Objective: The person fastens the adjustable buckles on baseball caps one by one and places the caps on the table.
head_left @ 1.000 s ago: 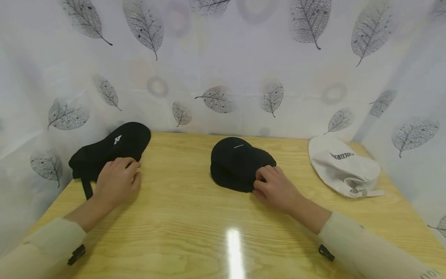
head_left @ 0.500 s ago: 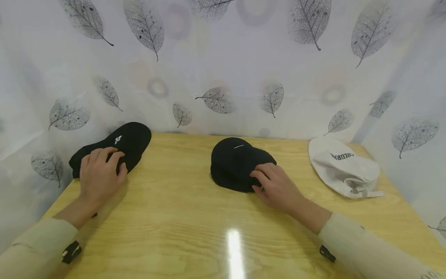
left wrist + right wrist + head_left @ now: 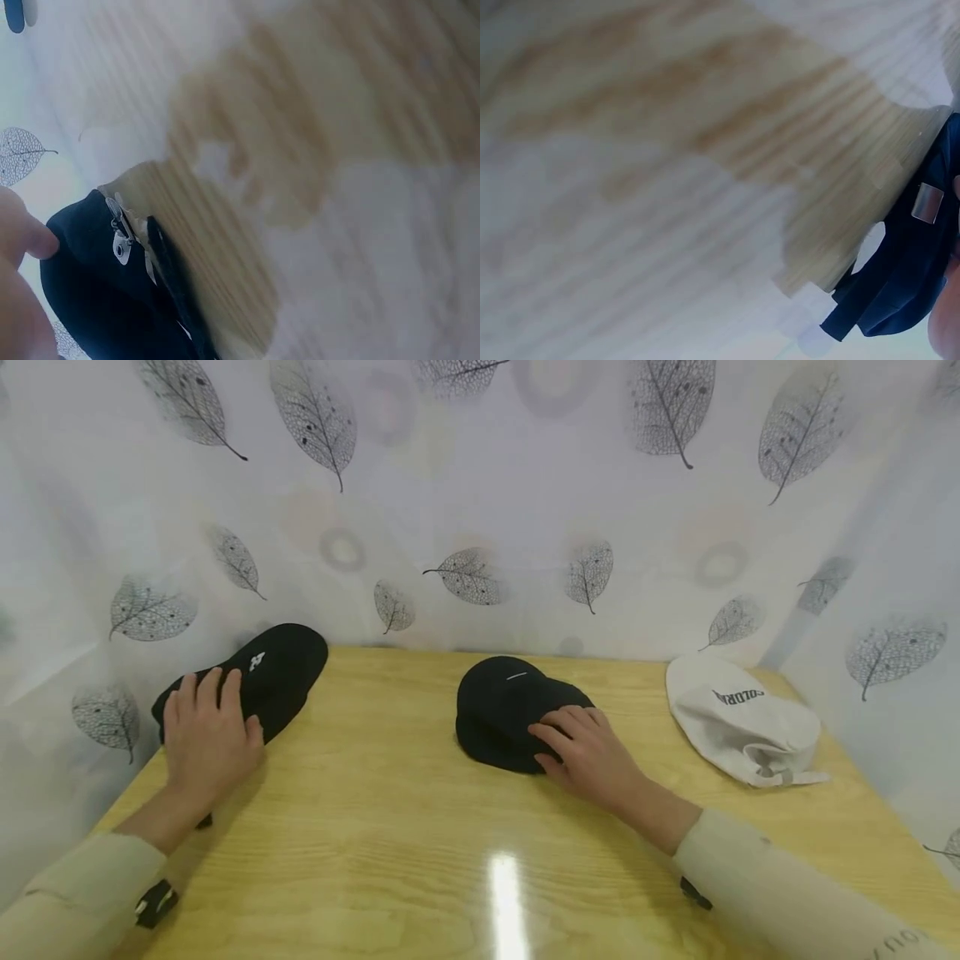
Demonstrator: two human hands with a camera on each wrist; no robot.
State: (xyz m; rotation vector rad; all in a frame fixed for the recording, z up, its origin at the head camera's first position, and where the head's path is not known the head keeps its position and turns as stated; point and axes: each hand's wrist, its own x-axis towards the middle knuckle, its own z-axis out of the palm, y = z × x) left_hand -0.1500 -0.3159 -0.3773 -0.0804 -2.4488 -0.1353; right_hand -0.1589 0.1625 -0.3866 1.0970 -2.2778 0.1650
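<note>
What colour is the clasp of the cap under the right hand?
The clasp is silver, shown best in the right wrist view.

A second ago the left hand [image 3: 208,735] sat with bent fingers at the near right edge of the left black cap [image 3: 281,681]; since then it has slid leftward across the cap, and its fingers have straightened and spread, pointing to the far side. The dangling strap, seen beside the wrist then, has gone from the head view. The right hand [image 3: 588,752] has shifted slightly leftward over the middle black cap [image 3: 502,710], its tightly curled fingers now looser, thumb and forefinger parted.
</note>
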